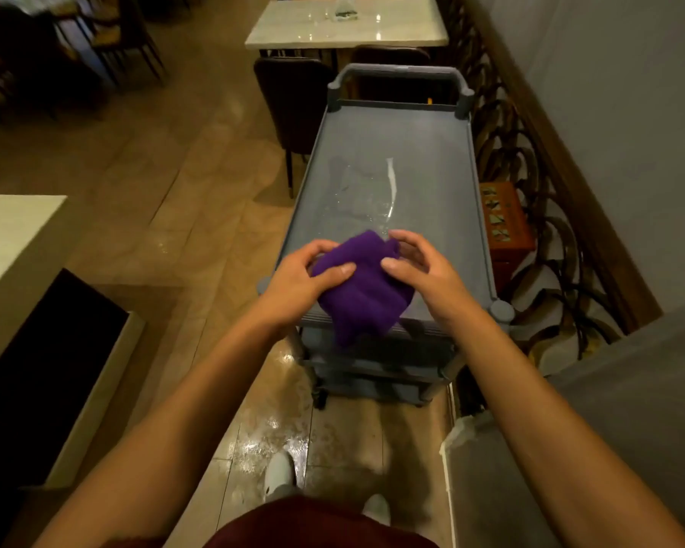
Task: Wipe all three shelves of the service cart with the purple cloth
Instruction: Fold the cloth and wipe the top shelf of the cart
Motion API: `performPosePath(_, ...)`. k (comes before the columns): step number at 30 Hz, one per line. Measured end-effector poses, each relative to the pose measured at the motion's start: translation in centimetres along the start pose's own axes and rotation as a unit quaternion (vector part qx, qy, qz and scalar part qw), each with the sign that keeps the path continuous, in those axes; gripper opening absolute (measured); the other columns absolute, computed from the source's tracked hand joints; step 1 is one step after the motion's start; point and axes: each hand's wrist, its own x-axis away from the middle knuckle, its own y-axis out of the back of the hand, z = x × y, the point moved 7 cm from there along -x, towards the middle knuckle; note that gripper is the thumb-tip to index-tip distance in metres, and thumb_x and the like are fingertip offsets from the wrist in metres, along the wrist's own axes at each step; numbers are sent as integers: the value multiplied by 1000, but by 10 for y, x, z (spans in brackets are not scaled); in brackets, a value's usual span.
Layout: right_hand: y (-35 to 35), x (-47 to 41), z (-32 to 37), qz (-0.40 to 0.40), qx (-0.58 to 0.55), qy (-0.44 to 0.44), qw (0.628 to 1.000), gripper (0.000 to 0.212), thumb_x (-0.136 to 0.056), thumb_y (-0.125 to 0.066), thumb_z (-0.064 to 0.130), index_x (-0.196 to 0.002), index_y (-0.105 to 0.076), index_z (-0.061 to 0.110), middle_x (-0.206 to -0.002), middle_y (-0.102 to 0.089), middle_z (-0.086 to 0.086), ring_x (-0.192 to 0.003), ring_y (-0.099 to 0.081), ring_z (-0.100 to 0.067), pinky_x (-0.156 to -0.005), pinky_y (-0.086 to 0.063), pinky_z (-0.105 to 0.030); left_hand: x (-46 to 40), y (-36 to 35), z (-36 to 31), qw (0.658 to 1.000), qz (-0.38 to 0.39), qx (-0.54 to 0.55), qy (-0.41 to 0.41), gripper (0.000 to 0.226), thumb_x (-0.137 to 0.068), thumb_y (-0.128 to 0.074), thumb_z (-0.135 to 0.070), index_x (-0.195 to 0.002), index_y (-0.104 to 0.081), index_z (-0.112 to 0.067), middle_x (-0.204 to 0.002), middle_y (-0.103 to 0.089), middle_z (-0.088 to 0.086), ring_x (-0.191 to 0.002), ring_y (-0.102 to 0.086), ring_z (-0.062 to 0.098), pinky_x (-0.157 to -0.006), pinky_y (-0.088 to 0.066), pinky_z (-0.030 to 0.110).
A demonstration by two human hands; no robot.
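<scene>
A grey service cart (477, 199) stands in front of me, its top shelf (424, 160) wet with streaks and droplets. A bunched purple cloth (358, 294) hangs over the near edge of that shelf. My left hand (305, 276) grips the cloth's left side with the thumb pressed on top. My right hand (422, 267) holds the cloth's right side, thumb on the fabric and fingers curled above it. The two lower shelves (376, 373) show only as dark edges under the top one.
A dark chair (289, 96) stands left of the cart's far end, with a white marble table (349, 25) behind it. An orange box (505, 223) and an ornate railing (530, 183) flank the cart's right side. A white counter (12, 239) is at left. The floor is shiny.
</scene>
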Motion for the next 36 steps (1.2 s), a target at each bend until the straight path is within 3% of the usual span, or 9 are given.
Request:
performPosePath(4, -50, 3, -17, 105, -254, -118, 954, 83, -57, -95, 48, -127, -61, 19, -121, -75, -5, -116, -70, -22, -88, -59, -33, 8, 35, -8, 980, -29, 192, 39, 28, -83, -76, -27, -109, -71, -19, -108, -76, 2, -102, -72, 18, -79, -57, 27)
performPosePath(6, -84, 0, -22, 134, -325, -136, 926, 69, -63, -94, 37, -123, -69, 14, -122, -75, -10, -114, -71, -25, -86, -60, -33, 13, 52, -3, 980, -45, 185, 58, 28, -82, -77, -30, -108, -72, -20, -110, -76, 3, -104, -72, 19, -81, -58, 28)
performPosePath(12, -167, -41, -26, 23, -175, -123, 977, 35, -81, -81, 9, -114, -72, 17, -106, -80, -8, -96, -77, -23, -72, -62, -31, 25, 149, 24, 986, -118, 78, 86, 20, -88, -74, -30, -103, -69, -18, -99, -77, 0, -93, -73, 16, -71, -56, 25)
performPosePath(15, -205, -61, -18, 20, -128, -117, 985, 30, -80, -81, 8, -108, -73, 16, -99, -81, -7, -89, -78, -21, -69, -62, -30, 23, 192, 36, 982, -59, 108, 143, 28, -86, -73, -34, -103, -66, -13, -98, -74, 1, -90, -69, 15, -67, -55, 27)
performPosePath(21, -298, -107, 5, 86, -67, -114, 987, 27, -73, -87, 24, -95, -79, 37, -102, -80, 0, -94, -77, -18, -71, -60, -26, 7, 279, 30, 965, 103, 151, 191, 52, -87, -73, -37, -131, -62, -11, -127, -70, 10, -118, -67, 24, -94, -57, 39)
performPosePath(26, -323, -151, -7, -116, 72, -101, 985, 59, -80, -78, 51, -129, -57, 25, -123, -64, 3, -111, -65, -19, -90, -59, -40, -26, 345, 38, 970, -36, 152, 188, 32, -90, -72, -23, -117, -68, -7, -112, -75, 14, -110, -70, 31, -84, -59, 38)
performPosePath(29, -319, -162, -17, -240, 136, -76, 958, 32, -92, -64, 52, -107, -58, 24, -103, -66, 0, -98, -67, -23, -85, -57, -43, -52, 378, 46, 963, -125, 163, 171, 20, -91, -71, -25, -109, -68, -16, -108, -75, 7, -103, -71, 26, -75, -60, 36)
performPosePath(32, -351, -181, -41, -166, 64, -156, 972, 37, -95, -55, 58, -108, -62, 23, -111, -71, -12, -91, -72, -23, -85, -58, -44, -78, 392, 52, 948, -185, 217, 140, 15, -94, -67, -23, -109, -65, -20, -109, -74, 3, -104, -70, 23, -85, -59, 42)
performPosePath(36, -396, -262, -46, -123, -217, -190, 949, 48, -90, -66, 54, -127, -62, 23, -113, -77, -2, -103, -74, -25, -88, -61, -47, -135, 388, 60, 927, -154, 320, 122, 31, -94, -65, -16, -125, -61, -13, -113, -75, 9, -105, -72, 25, -81, -61, 38)
